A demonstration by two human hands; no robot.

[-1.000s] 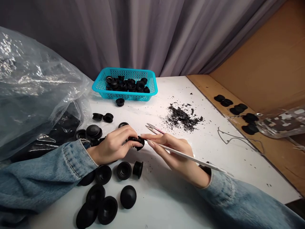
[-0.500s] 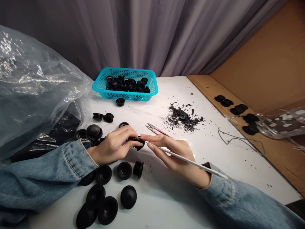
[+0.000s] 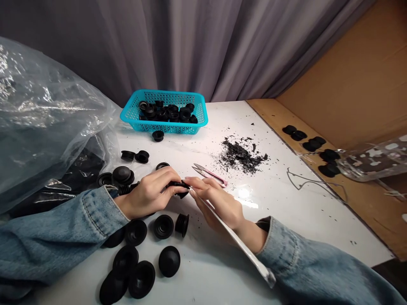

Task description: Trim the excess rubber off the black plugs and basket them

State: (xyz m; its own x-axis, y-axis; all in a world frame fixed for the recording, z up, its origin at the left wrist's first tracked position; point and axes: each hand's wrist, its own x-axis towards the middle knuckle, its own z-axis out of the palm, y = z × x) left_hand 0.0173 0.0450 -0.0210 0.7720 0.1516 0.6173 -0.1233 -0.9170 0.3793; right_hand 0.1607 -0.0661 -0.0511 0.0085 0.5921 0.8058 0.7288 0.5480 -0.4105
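Observation:
My left hand (image 3: 154, 190) pinches a black ribbed plug (image 3: 182, 189) between thumb and fingers. Closed around a long, thin white tool (image 3: 233, 235) is my right hand (image 3: 216, 201); its fingertips meet the plug's right side, where the tool's tip is mostly hidden. The tool's wide end points down toward the right sleeve. Loose black plugs lie under and in front of my left hand, among them a domed one (image 3: 169, 261) and an upturned one (image 3: 163, 226). Pink-handled snips (image 3: 210, 175) rest just beyond my right hand.
A blue basket (image 3: 165, 127) of black plugs stands at the back. Black shavings (image 3: 243, 156) are heaped right of centre. A clear plastic bag (image 3: 54, 110) bulges at the left. Wire-framed glasses (image 3: 313, 183), more black caps (image 3: 299, 135) and a clear container (image 3: 372, 163) are at the right.
My right hand has turned and shifted left, and the tool now slants more steeply, its wide end lower. The snips' pink handles have come into view. The whole view has shifted slightly.

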